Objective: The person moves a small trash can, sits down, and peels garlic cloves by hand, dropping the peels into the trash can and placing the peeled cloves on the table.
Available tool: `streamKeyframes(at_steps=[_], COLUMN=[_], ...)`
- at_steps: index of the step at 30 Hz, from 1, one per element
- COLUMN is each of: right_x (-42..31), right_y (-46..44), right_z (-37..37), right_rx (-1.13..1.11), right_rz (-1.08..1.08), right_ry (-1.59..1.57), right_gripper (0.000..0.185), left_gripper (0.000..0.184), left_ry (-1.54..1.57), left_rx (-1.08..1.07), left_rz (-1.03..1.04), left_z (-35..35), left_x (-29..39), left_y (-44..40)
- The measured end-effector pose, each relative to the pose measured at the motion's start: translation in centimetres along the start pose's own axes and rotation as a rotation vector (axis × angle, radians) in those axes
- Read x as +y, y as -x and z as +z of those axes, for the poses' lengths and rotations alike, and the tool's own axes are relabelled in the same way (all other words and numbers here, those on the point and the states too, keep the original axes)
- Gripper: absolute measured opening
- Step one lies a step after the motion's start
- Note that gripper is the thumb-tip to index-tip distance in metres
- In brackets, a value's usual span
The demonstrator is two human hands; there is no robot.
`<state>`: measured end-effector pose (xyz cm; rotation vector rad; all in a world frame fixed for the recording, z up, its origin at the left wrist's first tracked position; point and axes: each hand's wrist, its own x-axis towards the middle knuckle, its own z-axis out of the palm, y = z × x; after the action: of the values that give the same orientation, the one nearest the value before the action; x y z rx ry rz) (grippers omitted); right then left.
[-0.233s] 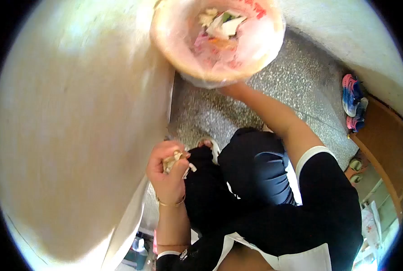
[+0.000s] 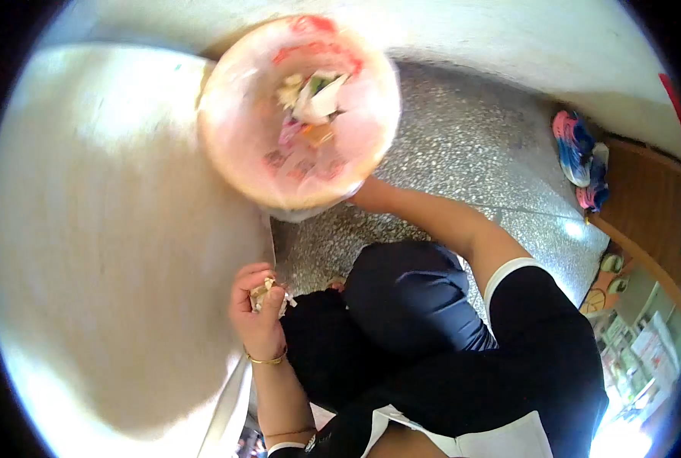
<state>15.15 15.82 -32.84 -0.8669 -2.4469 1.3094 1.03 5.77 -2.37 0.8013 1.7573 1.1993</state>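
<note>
The round, pinkish-white tub [image 2: 233, 174], with its clear plastic liner printed in red [image 2: 317, 52], has swung closer to the left hand [image 2: 255, 320] and is now ahead of it, slightly to its right, with crumpled pale and green scraps [image 2: 319, 101] inside. The left fingers and thumb curl around small, pale, papery bits [image 2: 262, 291], just beside a smooth cream-coloured panel [image 2: 127, 214]. The right hand [image 2: 367, 195] touches the tub's near side, its fingers too hidden for me to tell their grip, with speckled grey floor [image 2: 463, 145] beyond.
</note>
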Motion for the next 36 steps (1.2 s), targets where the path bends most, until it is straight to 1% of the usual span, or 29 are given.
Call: streamKeyframes(at_steps=[1,2,4,5,6,7,8,9,11,12,14,15,16,18,19,20,22,23,24,26,28,29,30,31,32,33,34,35,36], right_x=[0.2,1.0,2.5,3.3,4.5,6.6,8.1,9.1,9.5,9.5,9.1,8.3,8.6,9.8,10.2,10.3,10.3,10.3,10.3,10.5,10.8,10.5,10.4,10.3,9.9,9.9,9.9,9.1,8.0], right_y=[0.8,2.0,3.9,4.8,5.1,4.5,4.0,2.8,0.3,-0.8,-3.2,-4.4,-5.3,-7.1,-7.6,-7.8,-7.7,-7.8,-7.7,-7.9,-8.3,-8.1,-8.3,-7.8,-7.5,-6.8,-5.7,-5.0,-3.8], right_z=[-0.9,-2.5,-4.9,-7.1,-7.3,-8.3,-9.9,-11.7,-15.4,-16.7,-18.6,-19.1,-18.5,-16.5,-16.2,-16.0,-15.3,-15.0,-14.9,-14.8,-15.2,-15.6,-15.7,-15.7,-15.9,-15.5,-15.5,-15.9,-16.7], right_rx=[-0.151,-0.131,0.16,0.2,0.404,0.618,0.7,0.778,0.727,0.722,0.665,0.584,0.587,0.664,0.599,0.596,0.708,0.728,0.725,0.689,0.61,0.598,0.583,0.566,0.521,0.509,0.543,0.765,1.011], right_rz=[0.066,0.091,0.308,0.504,0.518,0.506,0.503,0.495,0.601,0.595,0.825,0.933,0.918,0.82,0.874,0.862,0.856,0.842,0.842,0.827,0.883,0.874,0.876,0.818,0.796,0.785,0.794,0.817,0.681], right_ry=[0.022,0.032,-0.427,-0.71,-0.73,-0.732,-0.758,-0.791,-0.971,-0.984,-0.511,-0.369,-0.373,-0.018,0.01,0.008,-0.002,0.001,0.004,0.02,0.028,0.041,0.085,0.128,0.203,0.207,0.122,-0.105,-0.242], right_gripper=[0.03,0.03,0.022,0.02,0.021,0.022,0.024,0.025,0.031,0.031,0.03,0.033,0.033,0.032,0.027,0.027,0.024,0.019,0.019,0.015,0.013,0.014,0.014,0.015,0.016,0.018,0.02,0.019,0.016], left_gripper=[0.016,0.016,0.018,0.021,0.021,0.018,0.015,0.016,0.017,0.017,0.018,0.018,0.018,0.021,0.025,0.025,0.027,0.027,0.027,0.027,0.02,0.02,0.019,0.018,0.018,0.018,0.017,0.018,0.018], left_ry=[-0.136,-0.259,-0.297,-0.326,-0.336,-0.318,-0.293,-0.268,-0.267,-0.254,-0.256,-0.243,-0.247,-0.296,-0.275,-0.276,-0.233,-0.232,-0.21,-0.186,-0.237,-0.232,-0.268,-0.303,-0.292,-0.262,-0.235,-0.142,-0.122], left_rx=[-0.046,-0.091,-0.136,-0.158,-0.175,-0.142,-0.109,-0.107,-0.071,-0.037,-0.036,-0.043,-0.033,-0.006,0.024,0.036,0.048,0.052,0.054,0.058,0.081,0.111,0.079,0.045,0.074,0.038,0.002,-0.052,-0.03], left_rz=[0.016,0.035,0.016,-0.017,-0.025,-0.02,-0.029,-0.03,-0.031,-0.039,-0.056,-0.075,-0.062,-0.047,-0.053,-0.05,-0.019,-0.022,-0.031,-0.035,-0.11,-0.099,-0.077,-0.058,-0.051,-0.063,-0.07,-0.032,-0.023], left_z=[0.5,1.3,2.6,3.3,3.2,3.2,3.1,3.1,3.8,4.1,3.9,3.8,3.7,3.5,3.4,3.4,3.3,3.2,3.2,3.1,3.0,3.1,3.2,3.4,3.5,3.6,3.6,3.6,3.5], left_x=[-0.1,-0.2,0.1,0.2,0.1,-0.5,-1.0,-1.3,-1.2,-1.0,-1.4,-1.5,-1.5,-1.5,-1.4,-1.4,-1.2,-1.2,-1.2,-1.1,-0.7,-0.5,-0.4,-0.3,-0.3,-0.3,-0.2,-0.1,0.0], left_y=[-0.8,-1.5,-2.8,-3.4,-3.5,-4.0,-4.2,-4.3,-4.2,-4.1,-4.0,-4.1,-4.1,-4.1,-4.0,-3.9,-3.6,-3.6,-3.5,-3.6,-3.5,-3.5,-3.7,-4.0,-4.2,-4.2,-4.4,-4.8,-4.9])
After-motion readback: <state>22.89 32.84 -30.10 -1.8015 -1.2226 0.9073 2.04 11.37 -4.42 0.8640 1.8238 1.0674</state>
